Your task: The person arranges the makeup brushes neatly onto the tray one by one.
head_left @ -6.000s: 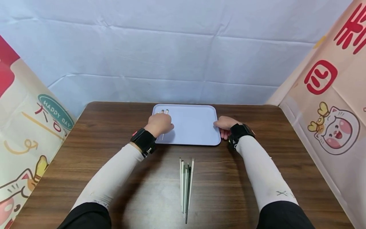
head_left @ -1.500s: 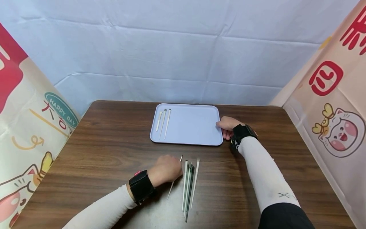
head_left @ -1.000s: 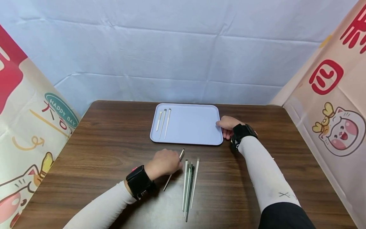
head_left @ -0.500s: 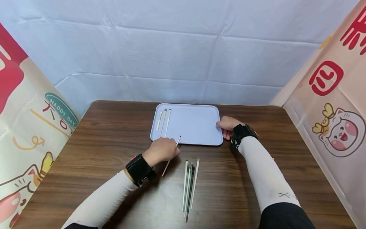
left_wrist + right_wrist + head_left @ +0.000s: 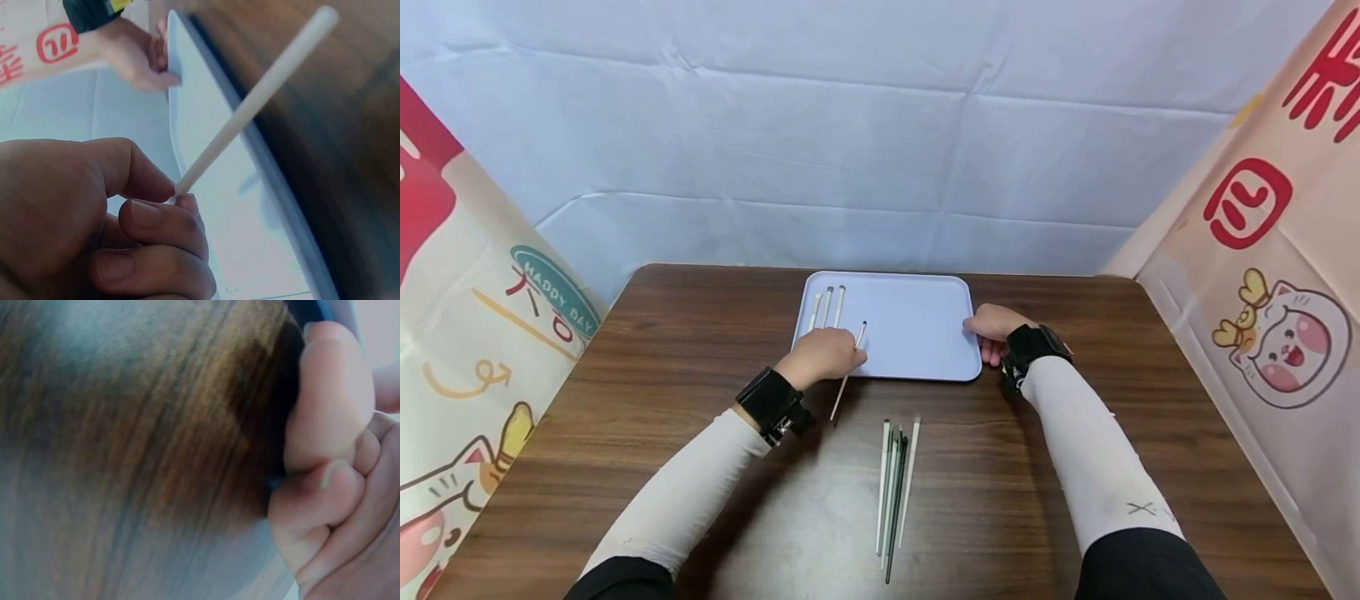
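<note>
Bunch of slim brushes (image 5: 891,500) nearest the person, lying lengthwise on the table (image 5: 715,333), handles crowded together, one pale brush (image 5: 908,483) splayed to the right side. Crowding looks a likely source of trouble: fingers closing on one stick could drag or roll its neighbours.

Farther out, left hand (image 5: 823,356) over the tray's near left part, holding one pale brush (image 5: 253,103) between thumb and fingertips. Pinch narrow, contact small. Held brush slants, upper end over the tray, lower end past the near rim, above the wood. Judged risk: a thin shaft in so small a pinch could swivel; its trailing end could catch the rim if the hand is too low.

Tray (image 5: 917,329) beyond, flat on the table. Right hand (image 5: 998,325) at its right end, thumb over the rim, other fingers curled outside. A tug there could probably skid the tray and jostle its load.

Three brushes (image 5: 827,308) lie side by side in the tray's left part, lower ends hidden behind the left hand. Knuckles passing low could knock them askew.
</note>
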Motion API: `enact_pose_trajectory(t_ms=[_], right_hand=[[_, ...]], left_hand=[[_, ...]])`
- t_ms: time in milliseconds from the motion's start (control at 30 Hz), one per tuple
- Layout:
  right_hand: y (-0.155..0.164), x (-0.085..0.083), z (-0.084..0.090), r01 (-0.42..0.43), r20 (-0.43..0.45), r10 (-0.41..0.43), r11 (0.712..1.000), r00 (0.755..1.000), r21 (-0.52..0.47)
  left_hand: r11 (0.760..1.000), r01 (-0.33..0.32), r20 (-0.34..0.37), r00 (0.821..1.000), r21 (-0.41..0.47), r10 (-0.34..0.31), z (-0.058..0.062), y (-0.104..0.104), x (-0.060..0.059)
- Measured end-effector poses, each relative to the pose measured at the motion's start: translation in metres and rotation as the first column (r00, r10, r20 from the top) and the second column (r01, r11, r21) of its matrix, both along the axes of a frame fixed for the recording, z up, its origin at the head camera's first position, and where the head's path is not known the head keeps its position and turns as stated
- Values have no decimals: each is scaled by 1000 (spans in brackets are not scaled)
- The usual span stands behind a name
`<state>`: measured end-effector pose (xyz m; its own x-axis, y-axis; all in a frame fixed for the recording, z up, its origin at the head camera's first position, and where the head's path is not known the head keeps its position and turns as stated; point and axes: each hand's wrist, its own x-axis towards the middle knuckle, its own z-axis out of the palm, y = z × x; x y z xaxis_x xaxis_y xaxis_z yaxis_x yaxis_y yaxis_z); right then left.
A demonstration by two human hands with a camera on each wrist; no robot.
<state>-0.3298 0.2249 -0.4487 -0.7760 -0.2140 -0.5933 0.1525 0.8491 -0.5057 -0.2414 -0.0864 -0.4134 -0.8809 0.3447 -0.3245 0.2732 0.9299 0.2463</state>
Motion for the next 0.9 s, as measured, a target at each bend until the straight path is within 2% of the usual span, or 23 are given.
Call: enact_pose_trajectory(t_ms=[200, 400, 667, 900], right_hand=[[0, 0, 1, -4, -1, 4, 1000, 1000, 10], [-1, -1, 3, -4, 5, 4, 1000, 1000, 11], [-2, -2, 2, -2, -18, 2, 1000, 1000, 29], [0, -2, -1, 3, -4, -3, 1000, 1000, 24]], left_hand=[[999, -14, 55, 998, 30, 12, 4, -1, -24], [998, -46, 58, 997, 48, 43, 3, -5, -46], [998, -39, 52, 998, 48, 37, 3, -7, -62], [997, -71, 53, 996, 31, 69, 1, -3, -77]])
